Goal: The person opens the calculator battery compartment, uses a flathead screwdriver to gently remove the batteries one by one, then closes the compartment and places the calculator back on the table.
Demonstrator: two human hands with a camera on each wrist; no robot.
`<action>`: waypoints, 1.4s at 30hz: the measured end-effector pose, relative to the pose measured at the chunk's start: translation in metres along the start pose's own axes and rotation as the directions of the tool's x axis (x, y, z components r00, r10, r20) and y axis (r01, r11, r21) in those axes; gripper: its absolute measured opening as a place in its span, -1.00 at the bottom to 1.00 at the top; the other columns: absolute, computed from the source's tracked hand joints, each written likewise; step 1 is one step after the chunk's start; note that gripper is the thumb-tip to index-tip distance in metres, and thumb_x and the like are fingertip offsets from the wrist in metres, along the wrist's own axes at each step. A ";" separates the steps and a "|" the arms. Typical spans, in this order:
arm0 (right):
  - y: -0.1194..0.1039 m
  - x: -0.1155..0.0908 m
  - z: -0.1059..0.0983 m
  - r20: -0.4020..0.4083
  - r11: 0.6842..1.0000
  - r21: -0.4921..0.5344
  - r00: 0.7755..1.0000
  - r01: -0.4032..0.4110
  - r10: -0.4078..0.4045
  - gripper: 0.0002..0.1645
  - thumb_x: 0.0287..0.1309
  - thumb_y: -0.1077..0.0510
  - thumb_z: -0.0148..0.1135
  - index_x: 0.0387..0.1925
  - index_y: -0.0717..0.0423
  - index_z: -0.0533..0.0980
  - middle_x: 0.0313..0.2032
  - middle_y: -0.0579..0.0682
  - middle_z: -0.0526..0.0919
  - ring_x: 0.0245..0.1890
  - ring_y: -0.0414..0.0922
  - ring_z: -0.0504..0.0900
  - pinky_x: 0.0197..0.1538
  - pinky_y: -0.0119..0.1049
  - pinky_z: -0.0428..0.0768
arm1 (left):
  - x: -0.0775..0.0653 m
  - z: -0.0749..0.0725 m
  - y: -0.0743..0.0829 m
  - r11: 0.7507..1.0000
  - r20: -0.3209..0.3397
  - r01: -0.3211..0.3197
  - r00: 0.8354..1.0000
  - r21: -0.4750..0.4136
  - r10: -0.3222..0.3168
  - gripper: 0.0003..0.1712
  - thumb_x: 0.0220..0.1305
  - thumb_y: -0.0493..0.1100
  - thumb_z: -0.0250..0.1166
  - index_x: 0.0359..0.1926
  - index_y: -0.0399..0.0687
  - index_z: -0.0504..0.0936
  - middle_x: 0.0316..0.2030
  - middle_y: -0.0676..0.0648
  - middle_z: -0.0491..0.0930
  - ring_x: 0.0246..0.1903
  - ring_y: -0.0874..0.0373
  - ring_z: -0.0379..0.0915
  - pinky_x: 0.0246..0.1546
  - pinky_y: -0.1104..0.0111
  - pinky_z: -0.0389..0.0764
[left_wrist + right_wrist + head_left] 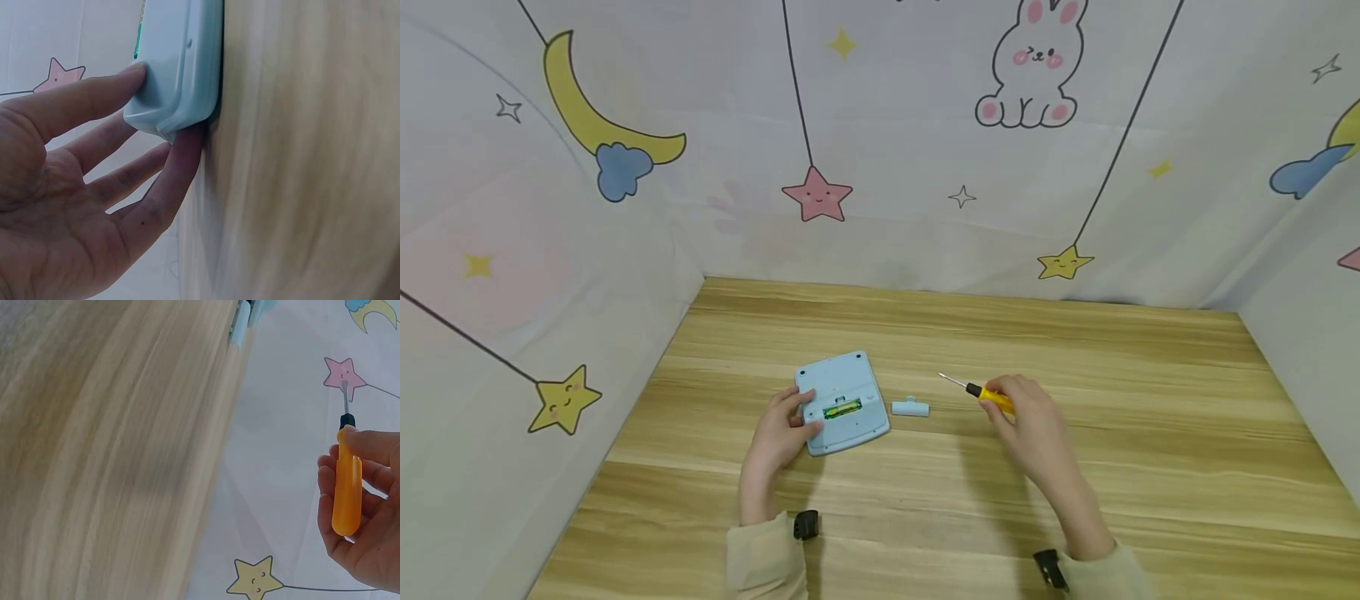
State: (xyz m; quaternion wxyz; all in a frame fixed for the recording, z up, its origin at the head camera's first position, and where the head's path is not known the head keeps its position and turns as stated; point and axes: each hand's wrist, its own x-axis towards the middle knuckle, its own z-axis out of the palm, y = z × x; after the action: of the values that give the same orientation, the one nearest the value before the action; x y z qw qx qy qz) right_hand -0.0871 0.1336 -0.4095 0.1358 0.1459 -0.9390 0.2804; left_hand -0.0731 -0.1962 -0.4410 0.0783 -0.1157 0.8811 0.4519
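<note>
A light blue calculator [850, 379] lies back side up on the table, its battery slot uncovered with a green and yellow battery [842, 409] inside. My left hand [778, 429] holds its left edge. In the left wrist view the thumb [128, 78] presses on its back while a finger [181, 162] reaches under the rim. Right of it lies the small light blue battery cover [910, 408]. My right hand [1030, 421] grips a screwdriver [996, 400] by its yellow handle, raised above the table. Its thin metal tip points left, toward the calculator, touching nothing.
The wood-grain table [1150, 400] extends around both hands. Behind it and at both sides hang white cloth walls [910, 242] printed with stars, moons and a rabbit. Each wrist wears a black device, one of them a black block [807, 525] at the left cuff.
</note>
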 end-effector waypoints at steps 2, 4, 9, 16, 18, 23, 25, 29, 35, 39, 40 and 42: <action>-0.001 0.000 0.001 0.006 1.000 0.003 1.000 0.005 -0.005 -0.81 0.10 0.15 0.36 -0.24 0.11 0.58 -0.23 0.03 0.69 -0.19 0.01 0.61 -0.14 -0.05 0.59 | 0.000 0.000 0.000 1.000 -0.001 -0.001 1.000 0.000 0.001 -0.39 0.19 -0.35 0.29 0.28 -0.32 0.40 0.39 -0.34 0.15 0.01 -0.13 0.47 0.03 0.12 0.55; -0.002 0.000 0.002 0.009 1.000 0.008 1.000 0.013 -0.013 -0.81 0.09 0.16 0.36 -0.25 0.12 0.58 -0.24 0.03 0.69 -0.21 0.00 0.61 -0.15 -0.06 0.59 | 0.000 0.000 0.000 1.000 -0.001 -0.001 1.000 0.001 0.001 -0.39 0.19 -0.35 0.29 0.28 -0.32 0.40 0.39 -0.34 0.15 0.01 -0.13 0.48 0.02 0.12 0.55; -0.005 0.001 0.007 0.017 1.000 0.006 0.999 0.028 -0.029 -0.81 0.08 0.17 0.38 -0.25 0.12 0.59 -0.26 0.03 0.69 -0.25 -0.02 0.61 -0.18 -0.12 0.59 | 0.000 0.000 0.000 1.000 0.000 0.002 1.000 0.007 -0.002 -0.39 0.19 -0.34 0.29 0.28 -0.31 0.40 0.39 -0.34 0.15 0.00 -0.12 0.47 0.03 0.12 0.54; -0.009 0.001 0.015 0.043 1.000 -0.001 0.999 0.020 -0.020 -0.80 0.07 0.16 0.39 -0.25 0.11 0.58 -0.26 0.01 0.68 -0.25 -0.05 0.59 -0.19 -0.16 0.58 | 0.000 0.000 -0.001 1.000 0.003 0.003 1.000 0.009 -0.003 -0.39 0.19 -0.34 0.29 0.28 -0.31 0.40 0.40 -0.33 0.15 0.00 -0.12 0.46 0.03 0.12 0.54; -0.010 0.000 0.017 0.049 1.000 -0.007 0.999 0.018 -0.018 -0.79 0.06 0.15 0.40 -0.26 0.10 0.58 -0.27 0.00 0.67 -0.25 -0.06 0.59 -0.19 -0.16 0.59 | 0.000 0.000 0.000 1.000 0.003 0.004 1.000 0.008 -0.004 -0.39 0.19 -0.34 0.29 0.28 -0.31 0.40 0.40 -0.33 0.14 0.00 -0.12 0.46 0.03 0.12 0.54; -0.014 0.000 0.022 0.075 1.000 -0.001 0.997 0.017 -0.017 -0.80 0.06 0.16 0.40 -0.27 0.10 0.57 -0.29 -0.02 0.66 -0.26 -0.08 0.57 -0.20 -0.19 0.60 | -0.001 0.000 0.001 1.000 0.003 0.003 1.000 0.006 -0.003 -0.39 0.20 -0.33 0.29 0.28 -0.30 0.40 0.40 -0.33 0.14 0.02 -0.13 0.46 0.04 0.11 0.54; -0.016 -0.001 0.024 0.095 1.000 0.007 0.995 0.009 -0.010 -0.80 0.07 0.16 0.39 -0.27 0.09 0.56 -0.30 -0.03 0.66 -0.27 -0.10 0.56 -0.22 -0.21 0.60 | -0.001 0.000 0.001 1.000 0.001 0.000 1.000 0.009 0.000 -0.39 0.20 -0.33 0.29 0.28 -0.30 0.40 0.40 -0.33 0.14 0.02 -0.13 0.46 0.06 0.10 0.53; -0.019 -0.001 0.029 0.145 1.000 0.006 0.989 -0.023 0.021 -0.81 0.10 0.15 0.37 -0.26 0.07 0.54 -0.34 -0.04 0.67 -0.37 -0.17 0.53 -0.31 -0.28 0.56 | -0.001 0.000 0.001 1.000 -0.001 -0.001 1.000 0.009 0.001 -0.39 0.20 -0.33 0.29 0.28 -0.30 0.40 0.40 -0.33 0.15 0.03 -0.14 0.46 0.08 0.08 0.51; -0.024 -0.001 0.037 0.178 1.000 0.023 0.984 -0.014 0.009 -0.82 0.10 0.18 0.36 -0.26 0.08 0.53 -0.35 -0.02 0.67 -0.41 -0.18 0.56 -0.34 -0.32 0.57 | -0.001 0.000 0.001 1.000 0.000 -0.003 1.000 0.001 0.003 -0.39 0.19 -0.34 0.28 0.28 -0.31 0.39 0.40 -0.34 0.14 0.02 -0.14 0.47 0.07 0.09 0.52; -0.026 -0.002 0.043 0.191 1.000 0.030 0.982 0.000 -0.006 -0.82 0.09 0.20 0.37 -0.26 0.07 0.54 -0.33 -0.02 0.68 -0.38 -0.16 0.58 -0.31 -0.30 0.58 | -0.001 0.000 0.001 1.000 0.002 -0.003 1.000 0.000 0.003 -0.39 0.19 -0.34 0.28 0.28 -0.32 0.39 0.40 -0.34 0.14 0.02 -0.14 0.47 0.07 0.09 0.52; -0.027 -0.002 0.045 0.195 0.999 0.034 0.981 0.004 -0.011 -0.81 0.08 0.20 0.37 -0.26 0.07 0.54 -0.33 -0.02 0.68 -0.37 -0.16 0.58 -0.30 -0.29 0.59 | -0.001 0.000 0.001 1.000 0.002 -0.003 1.000 0.000 0.003 -0.39 0.19 -0.34 0.29 0.28 -0.32 0.39 0.40 -0.34 0.15 0.02 -0.14 0.47 0.06 0.09 0.52; -0.028 -0.002 0.047 0.201 0.999 0.035 0.979 0.012 -0.019 -0.81 0.08 0.21 0.37 -0.26 0.07 0.54 -0.32 -0.02 0.69 -0.34 -0.15 0.59 -0.28 -0.27 0.59 | 0.000 0.000 0.001 1.000 0.002 -0.004 1.000 0.003 0.004 -0.39 0.19 -0.34 0.29 0.28 -0.32 0.40 0.39 -0.34 0.15 0.02 -0.14 0.47 0.06 0.09 0.52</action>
State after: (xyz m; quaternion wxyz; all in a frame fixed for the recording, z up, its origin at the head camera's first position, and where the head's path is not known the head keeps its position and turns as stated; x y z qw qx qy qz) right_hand -0.0836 0.0845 -0.4344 0.0398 0.1830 -0.9420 0.2787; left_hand -0.0731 -0.1959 -0.4405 0.0782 -0.1133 0.8819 0.4509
